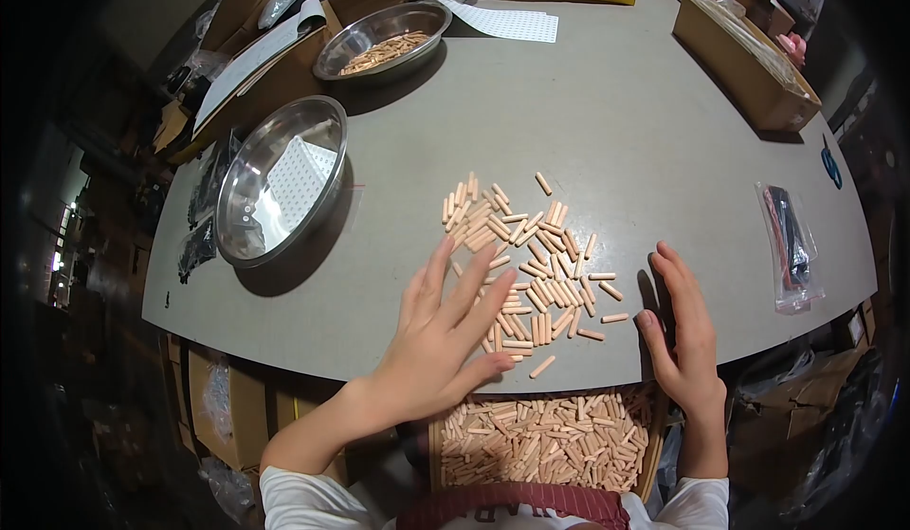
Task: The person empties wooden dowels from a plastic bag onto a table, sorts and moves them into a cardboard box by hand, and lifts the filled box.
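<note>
Many short wooden dowels (559, 293) lie loose in a single layer on the grey table (607, 103), near its front edge. My left hand (445, 336) is spread over the left side of the dowels, palm down, with its fingers apart; it hides some of them. To the right of the dowels, my right hand (682, 331) rests on its edge on the table, thumb apart from the fingers, with nothing in it. Below the table edge, a box of more dowels (550, 440) sits against my body.
A steel bowl (327, 118) with printed sheets stands at the left. Behind it, another bowl (431, 20) holds dowels. A long cardboard box (735, 75) is at the back right. Near the right edge are a plastic packet (787, 246) and blue scissors (831, 163).
</note>
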`<state>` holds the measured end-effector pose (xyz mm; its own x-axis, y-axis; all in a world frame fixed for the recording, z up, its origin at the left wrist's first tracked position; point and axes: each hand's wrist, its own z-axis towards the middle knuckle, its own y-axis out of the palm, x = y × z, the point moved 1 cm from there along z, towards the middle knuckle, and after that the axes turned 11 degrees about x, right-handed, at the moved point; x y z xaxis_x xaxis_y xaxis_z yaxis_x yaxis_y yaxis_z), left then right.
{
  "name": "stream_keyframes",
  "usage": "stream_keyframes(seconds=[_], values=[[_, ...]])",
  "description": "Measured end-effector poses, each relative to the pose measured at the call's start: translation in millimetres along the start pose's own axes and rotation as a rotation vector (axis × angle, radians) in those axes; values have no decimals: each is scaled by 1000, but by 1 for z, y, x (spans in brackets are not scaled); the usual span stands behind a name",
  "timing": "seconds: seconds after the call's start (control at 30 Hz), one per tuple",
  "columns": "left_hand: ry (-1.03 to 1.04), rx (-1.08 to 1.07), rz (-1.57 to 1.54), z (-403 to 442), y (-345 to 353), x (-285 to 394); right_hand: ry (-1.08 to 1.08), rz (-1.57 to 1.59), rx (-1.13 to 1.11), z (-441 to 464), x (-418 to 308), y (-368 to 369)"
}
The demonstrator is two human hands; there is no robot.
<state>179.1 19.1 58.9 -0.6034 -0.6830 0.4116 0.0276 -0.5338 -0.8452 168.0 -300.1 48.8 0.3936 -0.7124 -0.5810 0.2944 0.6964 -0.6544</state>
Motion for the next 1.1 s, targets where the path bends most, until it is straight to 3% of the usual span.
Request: stream_keyframes(seconds=[0.07, 0.5, 0.7, 0.87, 1.1], values=[[80, -2, 167, 9, 1, 6, -1, -8, 0, 1, 0, 0], [94, 39, 141, 13, 7, 8, -36, -15, 8, 0, 3, 1], [139, 336, 1, 40, -3, 7, -30, -2, 34, 0, 3, 0], [303, 292, -6, 65, 2, 1, -89, -37, 39, 1, 5, 0], [584, 117, 228, 76, 7, 1, -122, -33, 42, 1, 4, -1]])
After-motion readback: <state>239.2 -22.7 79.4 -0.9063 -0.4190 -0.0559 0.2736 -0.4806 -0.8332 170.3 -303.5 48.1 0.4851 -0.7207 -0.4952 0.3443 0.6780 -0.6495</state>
